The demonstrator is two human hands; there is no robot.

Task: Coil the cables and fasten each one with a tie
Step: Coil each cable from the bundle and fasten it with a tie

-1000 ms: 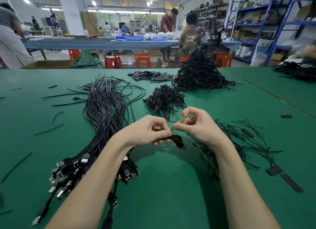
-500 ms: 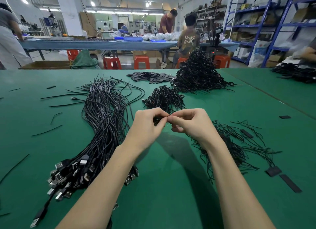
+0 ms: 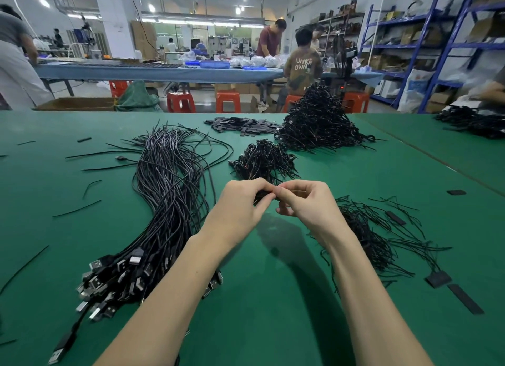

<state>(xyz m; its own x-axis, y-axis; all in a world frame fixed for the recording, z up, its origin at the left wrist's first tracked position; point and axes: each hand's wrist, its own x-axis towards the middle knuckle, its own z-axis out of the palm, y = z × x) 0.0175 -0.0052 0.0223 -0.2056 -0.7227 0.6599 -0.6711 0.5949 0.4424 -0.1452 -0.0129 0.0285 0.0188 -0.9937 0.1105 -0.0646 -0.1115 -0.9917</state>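
Note:
My left hand (image 3: 240, 204) and my right hand (image 3: 303, 204) meet above the green table (image 3: 273, 311), fingertips together. Between them sits a small black coiled cable (image 3: 261, 195), mostly hidden by the fingers. My left hand grips the coil; my right thumb and forefinger pinch a thin tie at its top. A long bundle of straight black USB cables (image 3: 169, 190) lies to the left, plugs toward me. Loose black wire ties (image 3: 374, 237) are scattered on the right.
A small heap of finished coils (image 3: 263, 160) lies just beyond my hands, a large heap (image 3: 319, 125) farther back, and flat black strips (image 3: 243, 125) behind. Stray ties dot the left side. Other people work at a blue table (image 3: 164, 72) beyond.
Both hands have risen and moved away from me, toward the small heap. The coil, which hung visibly below my fingers a second ago, is now tucked between them.

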